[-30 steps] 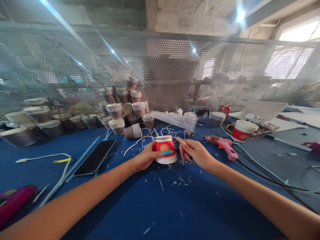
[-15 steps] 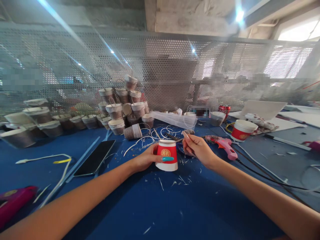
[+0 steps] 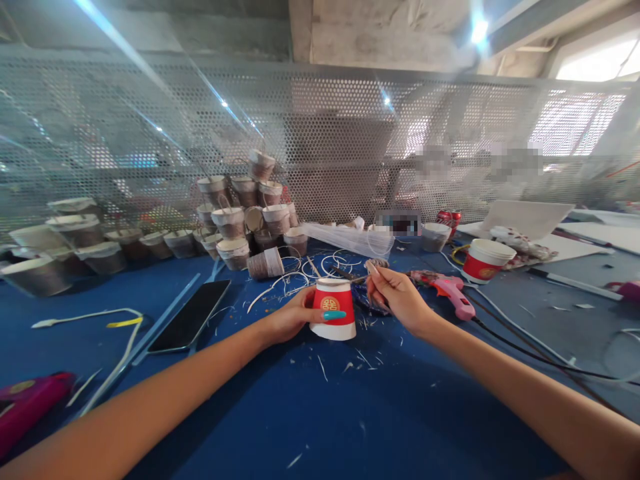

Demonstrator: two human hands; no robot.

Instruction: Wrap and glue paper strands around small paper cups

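My left hand [image 3: 291,316] is closed around a red and white paper cup [image 3: 345,301] with a gold emblem. The cup is upside down, its narrow base facing up and its wider mouth down. My left thumb, with a turquoise nail, lies across the front. To the right of the cup, my right hand [image 3: 395,293] pinches a thin grey-brown strand of cord [image 3: 359,280] that reaches towards the cup's base. How the strand meets the cup is hard to make out. Behind the cup lie loops of white cord [image 3: 300,273].
Wrapped cups [image 3: 229,222] are stacked at the back left. A phone [image 3: 193,313] lies left of my hand. On the right are a pink glue gun [image 3: 453,293] with its cable and more red-white paper cups [image 3: 487,257]. Scraps litter the blue tabletop [image 3: 320,427].
The cup has come down slightly and towards me, with more of its base visible. My right hand has moved a little right, away from the cup, still pinching the strand.
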